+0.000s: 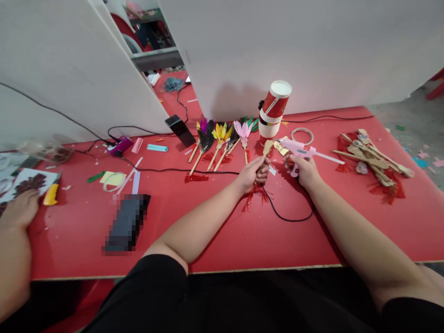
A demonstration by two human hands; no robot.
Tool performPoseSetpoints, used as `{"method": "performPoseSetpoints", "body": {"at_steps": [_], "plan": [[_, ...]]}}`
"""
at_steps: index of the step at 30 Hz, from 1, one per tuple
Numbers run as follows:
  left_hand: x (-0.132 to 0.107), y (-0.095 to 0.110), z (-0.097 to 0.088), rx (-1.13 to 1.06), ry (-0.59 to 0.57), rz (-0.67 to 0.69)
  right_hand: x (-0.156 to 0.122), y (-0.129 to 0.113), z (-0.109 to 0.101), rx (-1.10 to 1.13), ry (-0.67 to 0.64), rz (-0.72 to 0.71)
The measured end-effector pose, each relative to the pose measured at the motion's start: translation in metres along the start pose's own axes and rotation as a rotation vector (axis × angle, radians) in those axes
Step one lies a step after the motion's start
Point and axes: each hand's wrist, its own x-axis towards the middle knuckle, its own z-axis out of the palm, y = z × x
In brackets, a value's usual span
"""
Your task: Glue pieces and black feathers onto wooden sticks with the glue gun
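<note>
My left hand (pixel 255 175) is closed round a small wooden paddle (pixel 267 147), its flat end pointing up and red tassel threads (pixel 255 196) hanging below my fingers. In my right hand (pixel 302 167) is a pink glue gun (pixel 299 149), its nozzle turned left towards the paddle. A clear glue stick (pixel 329 157) sticks out of the gun's back, and a black cord runs from it. Beyond my left hand lie several feathered sticks, among them a pink one (pixel 243 132) and a yellow one (pixel 222 134). Stacked paper cups (pixel 275 108) stand behind the gun.
Several tasselled wooden sticks (pixel 374 159) lie piled at the right. A tape roll (pixel 302 136) rests behind the gun. On the left are a phone (pixel 180 131), a purple power socket (pixel 120 146), a pixelated dark object (pixel 127 223), a yellow cutter (pixel 51 194) and another person's hand (pixel 21 208).
</note>
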Motion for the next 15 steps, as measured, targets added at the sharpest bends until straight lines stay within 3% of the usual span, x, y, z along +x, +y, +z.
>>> {"method": "performPoseSetpoints", "body": {"at_steps": [11,15], "plan": [[-0.002,-0.012,-0.011,0.086,-0.087,0.070,-0.004,0.007,-0.024,-0.137,-0.141,0.028],[-0.004,-0.019,-0.016,0.156,-0.130,0.144,-0.014,0.007,-0.029,-0.305,-0.177,-0.127]]}}
